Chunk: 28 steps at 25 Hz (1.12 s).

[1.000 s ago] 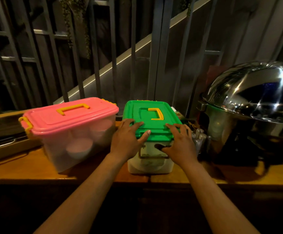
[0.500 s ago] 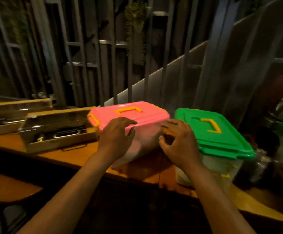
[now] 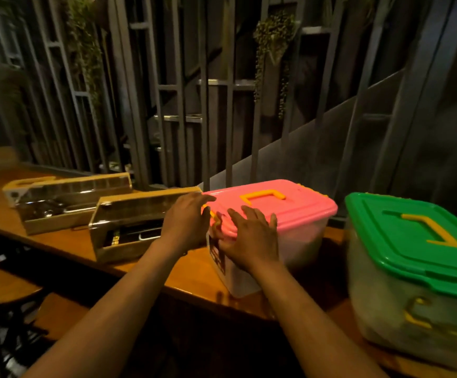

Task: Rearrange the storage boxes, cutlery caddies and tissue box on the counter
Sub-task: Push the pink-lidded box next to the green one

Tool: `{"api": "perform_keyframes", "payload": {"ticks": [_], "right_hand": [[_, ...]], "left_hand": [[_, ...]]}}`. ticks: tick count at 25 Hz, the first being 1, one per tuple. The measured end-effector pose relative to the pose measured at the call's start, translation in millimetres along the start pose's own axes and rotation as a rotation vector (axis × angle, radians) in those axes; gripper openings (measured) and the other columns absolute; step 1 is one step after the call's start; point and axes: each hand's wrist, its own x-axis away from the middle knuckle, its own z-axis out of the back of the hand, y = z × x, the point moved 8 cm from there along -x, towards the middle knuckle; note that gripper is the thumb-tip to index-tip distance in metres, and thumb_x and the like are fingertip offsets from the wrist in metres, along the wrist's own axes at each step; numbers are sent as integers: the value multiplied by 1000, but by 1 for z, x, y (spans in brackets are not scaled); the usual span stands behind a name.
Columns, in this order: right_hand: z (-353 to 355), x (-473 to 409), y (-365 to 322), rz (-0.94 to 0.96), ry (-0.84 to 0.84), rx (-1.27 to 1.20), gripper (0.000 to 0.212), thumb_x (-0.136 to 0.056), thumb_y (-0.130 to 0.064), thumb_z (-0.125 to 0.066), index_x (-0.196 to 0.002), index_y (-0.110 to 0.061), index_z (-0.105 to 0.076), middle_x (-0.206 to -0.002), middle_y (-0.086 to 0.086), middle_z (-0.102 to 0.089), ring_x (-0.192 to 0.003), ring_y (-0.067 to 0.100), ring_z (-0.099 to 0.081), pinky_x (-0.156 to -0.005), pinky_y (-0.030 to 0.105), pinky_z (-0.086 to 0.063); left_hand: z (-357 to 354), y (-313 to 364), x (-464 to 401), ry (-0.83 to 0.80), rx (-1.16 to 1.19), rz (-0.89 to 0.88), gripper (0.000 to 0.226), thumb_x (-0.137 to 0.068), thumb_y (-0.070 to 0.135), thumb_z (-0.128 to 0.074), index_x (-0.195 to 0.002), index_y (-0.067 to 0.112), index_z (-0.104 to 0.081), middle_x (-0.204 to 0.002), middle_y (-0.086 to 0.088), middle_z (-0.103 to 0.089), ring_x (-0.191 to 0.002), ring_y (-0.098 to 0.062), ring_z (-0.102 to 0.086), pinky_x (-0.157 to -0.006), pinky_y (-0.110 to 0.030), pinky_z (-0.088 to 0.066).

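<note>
A clear storage box with a pink lid (image 3: pixel 295 211) and yellow handle stands on the wooden counter (image 3: pixel 167 271), turned at an angle. My left hand (image 3: pixel 186 222) presses flat on its left end by the yellow clasp. My right hand (image 3: pixel 251 238) lies flat on the near edge of the lid and the front wall. Both hands have fingers spread. A second clear box with a green lid (image 3: pixel 418 246) stands at the right. Two wooden cutlery caddies sit to the left: the nearer caddy (image 3: pixel 129 225) just beside my left hand, the farther caddy (image 3: pixel 66 200) behind it.
A dark metal railing (image 3: pixel 205 105) with hanging plants runs behind the counter. A stool (image 3: pixel 6 290) stands below the counter at the lower left. The counter's front edge runs diagonally under my forearms.
My hands left the green-lidded box and came onto the pink-lidded box, which has turned at an angle. The view swung left, bringing both caddies in and the steel dome out.
</note>
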Motion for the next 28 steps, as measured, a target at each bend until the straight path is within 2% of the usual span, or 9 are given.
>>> {"api": "perform_keyframes", "payload": {"ticks": [4, 8, 10, 12, 15, 17, 21, 25, 28], "right_hand": [[-5, -1, 7, 12, 80, 65, 63, -81, -74, -41, -131, -37, -54, -143, -4, -52, -133, 23, -43, -113, 56, -15], [11, 18, 34, -10, 76, -12, 56, -79, -68, -54, -129, -43, -54, -143, -12, -50, -135, 16, -40, -118, 53, -11], [22, 30, 50, -15, 82, -32, 57, -76, -68, -55, -128, -45, -55, -142, -11, -51, -134, 19, -42, -115, 53, -22], [36, 49, 69, -21, 110, -20, 58, -74, -61, -59, -129, -44, -55, -142, -8, -53, -133, 23, -44, -110, 49, -33], [62, 79, 97, -120, 72, 41, 68, -73, -42, -66, -137, -41, -46, -149, -7, -45, -139, 18, -38, -114, 47, -29], [77, 94, 107, -151, 52, 170, 73, -67, -51, -57, -139, -44, -42, -152, -11, -39, -141, 15, -34, -116, 52, -21], [96, 106, 129, -287, 24, 306, 88, -61, -89, -38, -137, -46, -41, -155, -17, -32, -147, 15, -22, -115, 60, -1], [106, 114, 147, -321, 69, 304, 96, -61, -96, -19, -137, -42, -43, -153, -13, -37, -144, 16, -28, -116, 58, -8], [103, 116, 149, -277, 128, 337, 88, -71, -89, -23, -138, -36, -45, -152, -7, -41, -141, 18, -35, -114, 53, -17]], "left_hand": [[-33, -32, -26, -116, 36, -49, 39, -95, 46, -47, -132, 34, -53, -136, 0, -57, -127, -22, -47, -97, -45, -47], [-59, -36, -30, -212, 253, 36, 50, -93, 59, -44, -136, 33, -51, -145, -4, -48, -130, -26, -45, -100, -45, -42], [-68, -27, -26, -290, 386, 64, 57, -87, 66, -48, -135, 36, -51, -146, -6, -46, -127, -29, -49, -94, -43, -45], [-74, -8, -16, -333, 404, 38, 69, -77, 81, -43, -134, 42, -51, -144, -8, -45, -125, -33, -50, -95, -45, -48], [-73, 21, 3, -342, 347, 80, 84, -65, 91, -36, -135, 46, -47, -145, -11, -36, -127, -37, -46, -97, -49, -46], [-70, 40, 16, -348, 288, 84, 96, -58, 96, -35, -139, 45, -43, -144, -12, -35, -127, -38, -45, -97, -49, -46], [-67, 73, 35, -318, 229, 65, 112, -46, 103, -34, -142, 44, -39, -136, -13, -36, -120, -37, -48, -96, -47, -47], [-69, 101, 48, -281, 204, 83, 114, -46, 103, -35, -142, 41, -39, -136, -14, -36, -121, -36, -45, -94, -45, -46], [-69, 109, 51, -257, 198, 122, 114, -47, 102, -36, -142, 41, -39, -136, -13, -35, -121, -37, -46, -93, -44, -47]]}}
